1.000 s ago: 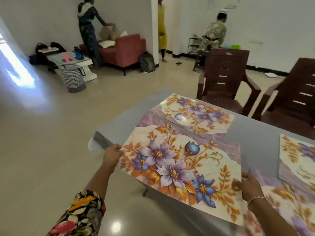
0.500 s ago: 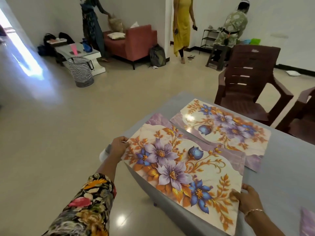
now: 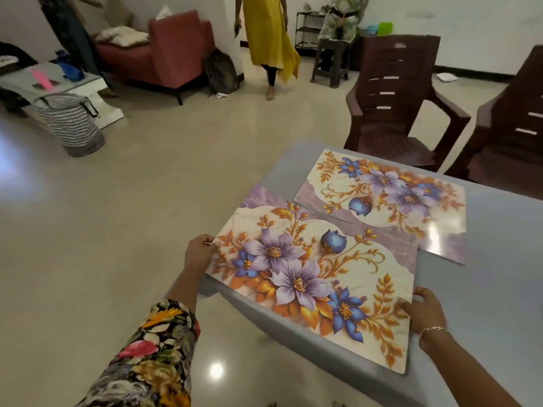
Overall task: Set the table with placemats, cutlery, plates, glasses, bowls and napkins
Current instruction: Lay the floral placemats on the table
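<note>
— Which hand has the near placemat point(image 3: 317, 277)?

— Both. The left hand point(image 3: 199, 255) has its fingers curled round the short edge at the mat's far-left end and is pinching it. The right hand point(image 3: 426, 312) is at the opposite short edge. Its thumb lies on top, and I'd guess the fingers are tucked beneath, though I can't see them.

— So the long side runs from hand to hand?

— Yes, on a slant, from the right hand up and away to the left hand. The right hand is the one closer to the person's body.

— Is the mat down on the table point(image 3: 499, 274)?

— It's partly over it. The near long edge and the left end stick out past the table's edge, above the floor. I can't tell whether the rest lies flat or is held just clear.

— And what's beyond it?

— The far placemat point(image 3: 388, 198) lies flat just behind. The near placemat's far long edge crosses the purple border of that one, so the two overlap at the right-hand end.

— What does the next move need?

— I'd say the left end has to swing in over the table, and the whole mat has to draw back toward the person until it sits square and clear of the other. A brown chair point(image 3: 390, 98) stands past the far one.
</note>
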Motion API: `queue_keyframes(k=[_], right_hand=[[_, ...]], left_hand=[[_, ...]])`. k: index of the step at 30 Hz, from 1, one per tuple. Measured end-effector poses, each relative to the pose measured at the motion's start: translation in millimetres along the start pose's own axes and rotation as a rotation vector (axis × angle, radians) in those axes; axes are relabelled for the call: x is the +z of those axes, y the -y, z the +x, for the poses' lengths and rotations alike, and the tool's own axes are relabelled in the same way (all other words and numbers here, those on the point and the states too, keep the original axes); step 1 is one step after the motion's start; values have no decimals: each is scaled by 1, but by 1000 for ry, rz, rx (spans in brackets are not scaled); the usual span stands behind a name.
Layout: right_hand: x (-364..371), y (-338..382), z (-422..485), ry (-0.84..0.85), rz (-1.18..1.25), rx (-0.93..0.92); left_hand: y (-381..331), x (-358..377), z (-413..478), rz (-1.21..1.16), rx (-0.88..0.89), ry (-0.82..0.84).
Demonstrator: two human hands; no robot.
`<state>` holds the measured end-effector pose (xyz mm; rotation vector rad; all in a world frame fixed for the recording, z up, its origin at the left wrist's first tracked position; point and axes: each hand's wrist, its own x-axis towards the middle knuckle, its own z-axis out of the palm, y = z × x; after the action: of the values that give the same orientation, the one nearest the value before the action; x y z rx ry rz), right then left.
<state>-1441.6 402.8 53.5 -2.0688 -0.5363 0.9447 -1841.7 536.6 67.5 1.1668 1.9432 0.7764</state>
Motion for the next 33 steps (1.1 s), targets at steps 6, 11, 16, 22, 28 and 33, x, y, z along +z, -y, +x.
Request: queue_keyframes(k=[6, 11, 16, 22, 28, 33], right_hand=[[7, -6, -13, -87, -156, -17], [11, -7, -16, -123, -273, -26], [14, -8, -20, -147, -415, -61], [24, -10, -33, -171, -862, -314], [43, -22, -45, 151, -1212, -380], [37, -25, -43, 204, -1226, -363]], left_hand=[[10, 1, 12, 116, 19, 73], [10, 6, 7, 291, 122, 38], [13, 12, 5, 553, 191, 43], [19, 27, 1, 750, 611, 47], [22, 56, -14, 977, 653, 451], [23, 58, -14, 1065, 641, 479]])
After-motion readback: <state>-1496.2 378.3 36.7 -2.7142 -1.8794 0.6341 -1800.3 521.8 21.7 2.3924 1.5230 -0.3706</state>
